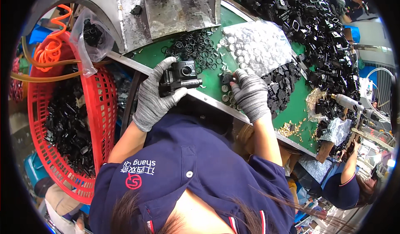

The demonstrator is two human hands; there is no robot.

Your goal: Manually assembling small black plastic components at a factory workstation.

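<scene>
The left hand (153, 95), in a grey knit glove, is clamped around a black plastic housing (180, 77) with a round opening on its face, holding it over the near edge of the green bench (296, 109). At about 3 o'clock from it, the right hand (249, 93), also gloved, rests on the bench with its fingers closed together on a small black part (227, 78); the fingertips hide most of that part. Small silver caps (228, 95) lie just beside the right hand at 8 o'clock, along the bench edge. A spread of black rubber rings (195, 47) lies at 12 o'clock from the housing, and a clear bag of silver caps (261, 43) sits at 12 o'clock from the right hand. A heap of black plastic pieces (283, 86) lies just beside the right hand at 3 o'clock, and a far larger pile of black frames (312, 17) fills the bench towards 1 o'clock. Brass bits (287, 130) are scattered at 5 o'clock from the right hand. A red basket (102, 92) of black parts stands off the bench at 9 o'clock from the left hand, with an orange coiled hose (52, 48) above it. Another person's arm (348, 167) shows at the lower right.
</scene>
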